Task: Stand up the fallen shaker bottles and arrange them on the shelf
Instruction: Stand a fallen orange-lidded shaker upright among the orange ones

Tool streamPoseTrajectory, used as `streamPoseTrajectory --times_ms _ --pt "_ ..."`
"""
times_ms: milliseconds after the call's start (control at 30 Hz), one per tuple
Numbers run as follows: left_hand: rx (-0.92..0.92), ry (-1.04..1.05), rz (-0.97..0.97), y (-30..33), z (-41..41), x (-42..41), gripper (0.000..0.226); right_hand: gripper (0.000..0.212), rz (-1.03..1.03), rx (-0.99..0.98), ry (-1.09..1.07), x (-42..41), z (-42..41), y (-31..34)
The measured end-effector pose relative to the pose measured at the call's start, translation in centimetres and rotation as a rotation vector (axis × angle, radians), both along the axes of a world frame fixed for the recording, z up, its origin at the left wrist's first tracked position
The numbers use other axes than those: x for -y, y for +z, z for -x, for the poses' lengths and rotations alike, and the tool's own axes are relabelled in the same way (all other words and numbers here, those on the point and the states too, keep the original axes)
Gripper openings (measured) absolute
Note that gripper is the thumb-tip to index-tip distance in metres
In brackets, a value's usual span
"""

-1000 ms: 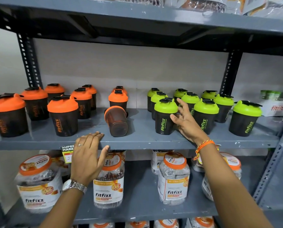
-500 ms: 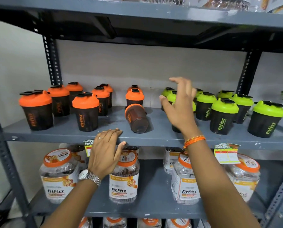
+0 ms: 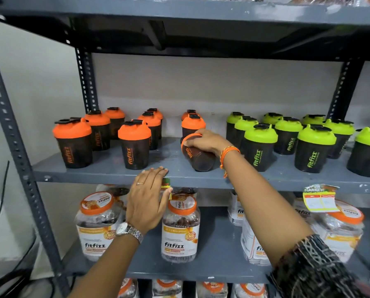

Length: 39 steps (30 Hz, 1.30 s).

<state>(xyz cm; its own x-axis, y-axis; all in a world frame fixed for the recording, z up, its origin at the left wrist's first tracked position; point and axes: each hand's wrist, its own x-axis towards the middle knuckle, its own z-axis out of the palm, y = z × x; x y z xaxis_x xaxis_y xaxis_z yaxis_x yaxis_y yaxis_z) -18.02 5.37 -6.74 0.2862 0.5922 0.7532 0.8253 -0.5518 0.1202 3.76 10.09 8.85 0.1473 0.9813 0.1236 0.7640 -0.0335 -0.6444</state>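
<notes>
One dark shaker bottle with an orange lid [image 3: 198, 157] lies on its side in the middle of the grey shelf [image 3: 106, 174], its base pointing toward me. My right hand [image 3: 205, 141] grips it from above near the lid end. My left hand [image 3: 148, 201] rests flat with fingertips on the shelf's front edge, holding nothing. Several upright orange-lidded shakers [image 3: 134, 145] stand to the left, and several upright green-lidded shakers [image 3: 260, 146] stand to the right.
A lower shelf [image 3: 218, 244] carries clear Fitfizz jars with orange lids [image 3: 180, 226]. A price tag [image 3: 319, 197] hangs from the shelf edge at right. Perforated steel uprights [image 3: 14, 147] frame the rack, and another shelf [image 3: 179, 16] sits overhead.
My right hand left the green-lidded shakers, swung left over the shelf and came down onto the fallen orange-lidded shaker. My left hand stayed on the shelf edge.
</notes>
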Motion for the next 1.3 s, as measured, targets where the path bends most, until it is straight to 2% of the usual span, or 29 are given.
streamPoseTrajectory --times_ms 67,233,300,400,500,667,800,1033,1300 --pt "-0.003 -0.013 -0.009 -0.1 0.1 -0.2 0.051 0.063 -0.007 -0.012 -0.001 -0.2 -0.1 -0.1" --pt "-0.011 -0.013 -0.006 -0.4 0.1 -0.3 0.053 0.039 -0.035 -0.212 0.018 -0.9 -0.8 -0.4" --pt "-0.001 -0.01 -0.007 -0.4 0.0 -0.3 0.053 0.044 -0.049 -0.341 0.019 -0.8 -1.1 -0.5" --pt "0.001 -0.008 -0.018 -0.5 -0.1 -0.4 0.053 0.064 -0.088 -0.48 0.065 -0.3 -1.2 -0.3" --pt "0.004 -0.003 -0.023 -0.5 -0.1 -0.4 0.053 0.062 -0.153 -0.632 0.159 0.4 -1.0 -0.3" --pt "0.009 -0.01 -0.015 -0.6 -0.1 -0.5 0.053 0.053 -0.421 -0.551 0.263 1.5 -0.5 -1.6" --pt "0.018 -0.013 -0.013 -0.7 0.0 -0.5 0.053 0.059 -0.538 -0.538 0.31 1.9 -0.4 -3.0" --pt "0.018 -0.029 -0.024 -0.7 -0.1 -0.5 0.054 0.066 -0.59 -0.499 0.347 2.4 -0.8 -4.3" --pt "0.038 -0.045 -0.044 -0.8 -0.1 -0.4 0.055 0.064 -0.529 -0.451 0.382 2.7 -1.5 -4.7"
